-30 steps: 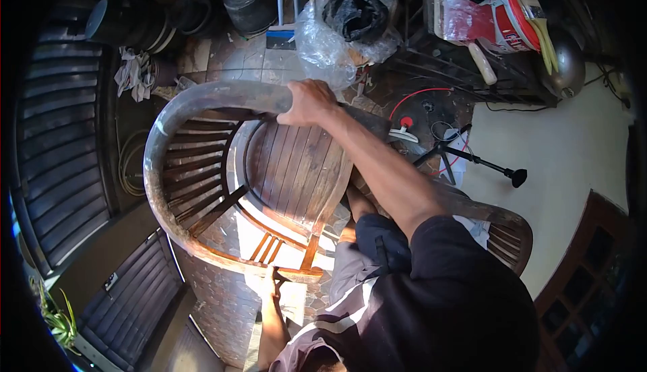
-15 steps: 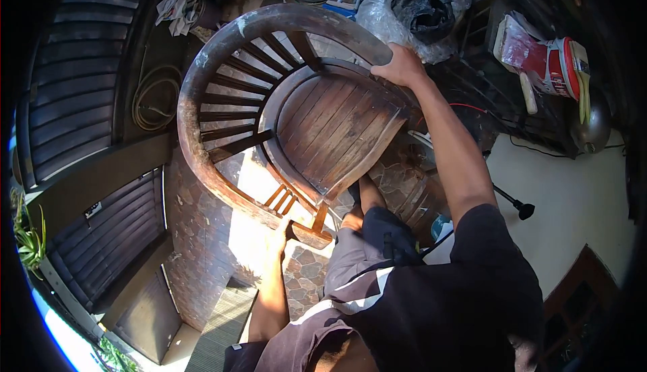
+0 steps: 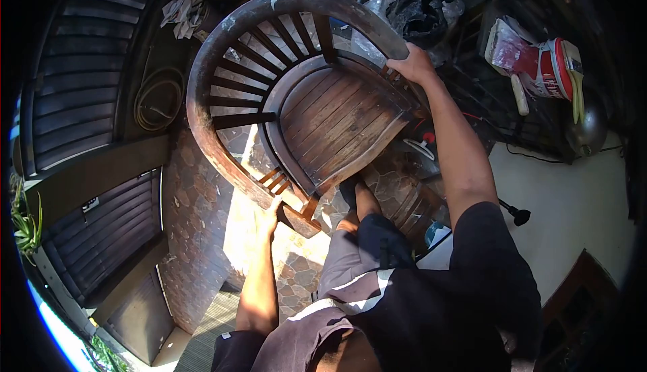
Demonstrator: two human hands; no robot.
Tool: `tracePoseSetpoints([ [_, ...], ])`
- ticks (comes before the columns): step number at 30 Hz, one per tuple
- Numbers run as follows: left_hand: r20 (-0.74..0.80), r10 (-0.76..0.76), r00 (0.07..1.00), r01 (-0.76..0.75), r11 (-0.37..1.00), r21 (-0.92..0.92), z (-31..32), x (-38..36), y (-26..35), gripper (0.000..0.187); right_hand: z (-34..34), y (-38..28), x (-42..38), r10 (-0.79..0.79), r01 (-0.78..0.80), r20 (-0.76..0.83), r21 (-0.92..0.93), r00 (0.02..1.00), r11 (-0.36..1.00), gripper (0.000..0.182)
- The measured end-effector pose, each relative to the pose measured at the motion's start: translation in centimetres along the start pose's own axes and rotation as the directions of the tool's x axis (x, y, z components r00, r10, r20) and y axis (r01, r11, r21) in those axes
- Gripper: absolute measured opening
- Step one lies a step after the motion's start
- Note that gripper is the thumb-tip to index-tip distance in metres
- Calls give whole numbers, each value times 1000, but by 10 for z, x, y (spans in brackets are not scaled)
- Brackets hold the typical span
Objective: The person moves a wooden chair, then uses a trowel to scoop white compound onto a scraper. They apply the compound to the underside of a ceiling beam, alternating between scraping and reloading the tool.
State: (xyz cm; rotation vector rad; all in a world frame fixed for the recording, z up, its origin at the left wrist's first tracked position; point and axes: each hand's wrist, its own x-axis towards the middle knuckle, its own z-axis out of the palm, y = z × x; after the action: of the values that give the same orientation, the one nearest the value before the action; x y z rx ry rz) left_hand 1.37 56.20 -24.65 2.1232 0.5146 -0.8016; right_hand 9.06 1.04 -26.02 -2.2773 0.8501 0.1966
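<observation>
Looking at stone-paved floor [image 3: 202, 251], brown/grey, irreg. pcs, thru ctr & lower L of frame. Sunlit in a patch lower L of ctr. Seemingly bearing white-rimmed item [image 3: 419, 149] w/ red knob [image 3: 429, 137], R of ctr. Can't tell re contact w/ chair [image 3: 344, 116], upper ctr. Also got dark rack [image 3: 542, 141] upper R, carrying red/white bucket [image 3: 551, 72], plastic-wrapped item [image 3: 509, 45] beside it, & white-handled tool [image 3: 519, 96] at its edge.
</observation>
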Motion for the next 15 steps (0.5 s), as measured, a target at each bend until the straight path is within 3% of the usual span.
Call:
tracePoseSetpoints([
  [2, 10, 39, 999, -38, 998, -51, -1, -27, 49, 84, -13, 1, -6, -17, 17, 17, 44, 1000, 999, 67],
  [5, -4, 161, 987, -159, 980, 122, -6, -47, 89, 74, -25, -4, -19, 12, -14, 40, 36, 999, 999, 65],
  [10, 107, -17, 994, 8, 996, 88, -14, -22, 46, 69, -29, -1, -38, 50, -50, 9, -58, 999, 997, 66],
  [12, 166, -120, 979, 83, 973, 215, -17, -15, 44, 73, -38, 2, -49, -101, 69, -202, -156, 974, 985, 71],
  [15, 200, -263, 944, 162, 896, 413, -22, -19, 49, 79, -80, -7, -115, -74, 36, -182, -202, 981, 979, 60],
])
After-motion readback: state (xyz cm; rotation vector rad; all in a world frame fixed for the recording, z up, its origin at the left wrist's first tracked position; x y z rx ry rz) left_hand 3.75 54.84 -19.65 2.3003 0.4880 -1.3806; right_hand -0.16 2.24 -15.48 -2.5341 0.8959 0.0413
